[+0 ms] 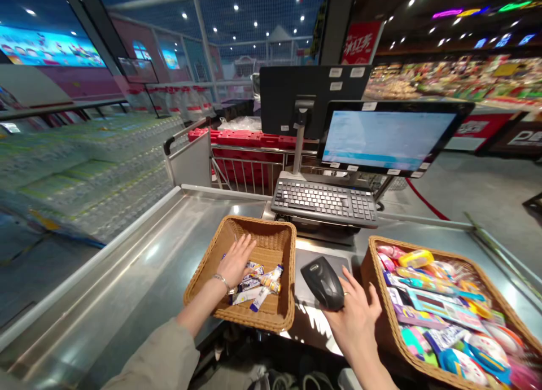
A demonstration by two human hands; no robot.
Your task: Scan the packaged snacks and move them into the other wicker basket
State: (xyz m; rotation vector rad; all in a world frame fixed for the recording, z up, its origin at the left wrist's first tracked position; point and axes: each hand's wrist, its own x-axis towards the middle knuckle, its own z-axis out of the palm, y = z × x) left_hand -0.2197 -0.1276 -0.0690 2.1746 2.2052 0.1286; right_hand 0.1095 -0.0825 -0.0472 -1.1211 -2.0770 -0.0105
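My left hand (237, 260) reaches into a wicker basket (203, 268), fingers stretched out above several small wrapped snack bars (261, 298). The bars lie loose in white, blue and yellow wrappers. No bar shows in its grip, and the thumb side is partly hidden. My right hand (355, 316) holds a black barcode scanner (324, 283) over the counter, just right of that basket. Some of its fingers stick out behind the scanner, and its grip underneath is hidden. Close to the right hand stands a second wicker basket (381, 283) full of brightly coloured packaged goods (444, 302).
A black keyboard (324, 201) and a lit monitor (387, 139) stand behind the baskets, with another screen's back (311, 99) beside them. The metal counter (156, 254) has a raised left edge. Beyond it are a metal cart (249, 172) and stacked bottle packs (84, 175).
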